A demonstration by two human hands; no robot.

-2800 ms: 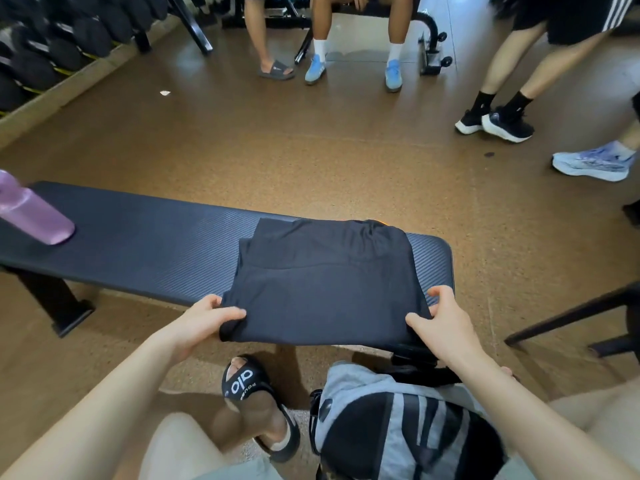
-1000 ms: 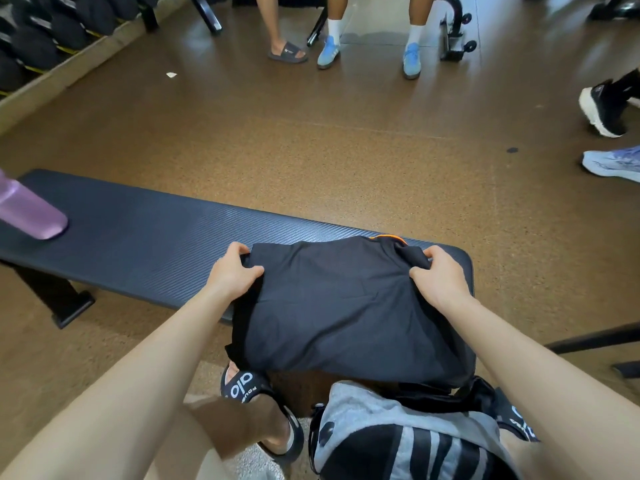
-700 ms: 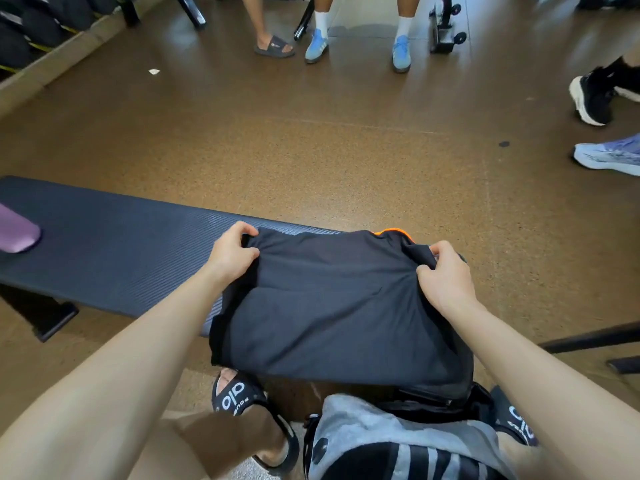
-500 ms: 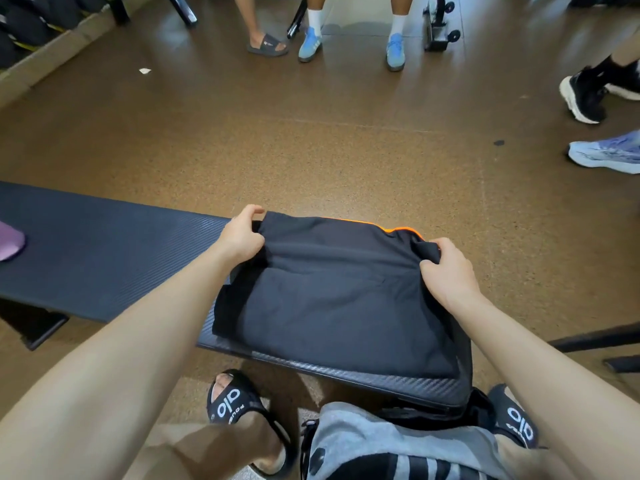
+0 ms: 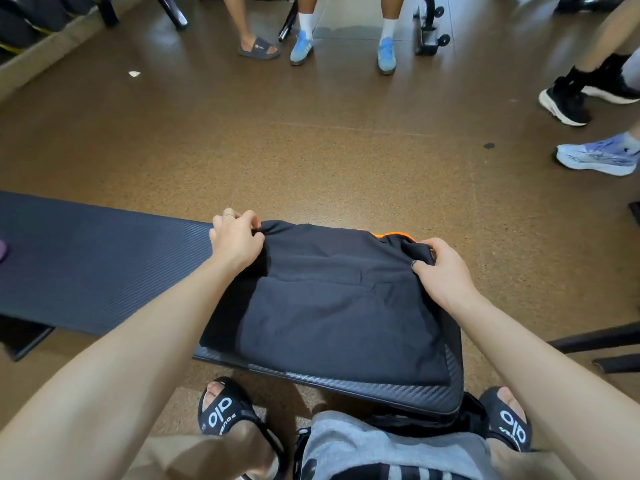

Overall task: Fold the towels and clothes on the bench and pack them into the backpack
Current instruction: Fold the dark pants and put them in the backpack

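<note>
Both hands are working at the far edge of the folded black garment [image 5: 332, 306], which is lying flat on the right end of the dark padded bench [image 5: 104, 265].

Left hand [image 5: 235, 240]: fingers are curling over the garment's far left corner, bunching the cloth under the fingertips; thumb is lying on top of the fabric.

Right hand [image 5: 443, 271]: fingers are curling round the far right corner, thumb pressing down on the cloth, pinching a fold. An orange trim [image 5: 391, 235] is showing at the far edge just left of this hand.

The hands are sitting well apart, one at each far corner, both clamping fabric.

The garment's near edge is lying close to the bench's near edge. The grey and black backpack [image 5: 381, 452] is sitting on the floor just near of the bench, between the person's two feet in black slides [image 5: 221, 410].

Far side: several other people's feet are standing on the brown floor [image 5: 311, 150].
</note>
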